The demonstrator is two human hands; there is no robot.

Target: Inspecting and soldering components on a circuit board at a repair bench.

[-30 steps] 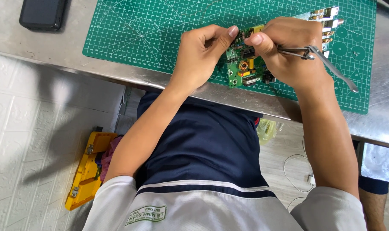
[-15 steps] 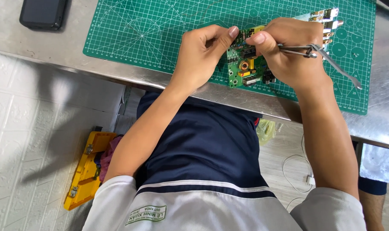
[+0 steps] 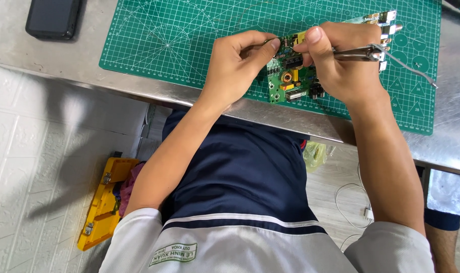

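A green circuit board (image 3: 286, 83) with yellow and black parts lies on a green cutting mat (image 3: 189, 35). My left hand (image 3: 237, 63) pinches the board's upper edge between thumb and fingers. My right hand (image 3: 341, 60) rests on the board's right side and grips metal tweezers (image 3: 386, 55), whose handle end sticks out to the right over the mat. The tweezers' tips are hidden under my fingers. Silver connectors (image 3: 384, 17) at the board's far right show above my right hand.
The mat lies on a steel table (image 3: 63, 60). A black phone (image 3: 53, 17) rests at the table's far left. Below the table edge, a yellow tool case (image 3: 101, 202) stands on the floor at left, and a white cable (image 3: 351, 202) lies at right.
Both hands have stayed on the board. The tweezers' handle end has shifted slightly; otherwise nothing has visibly changed.
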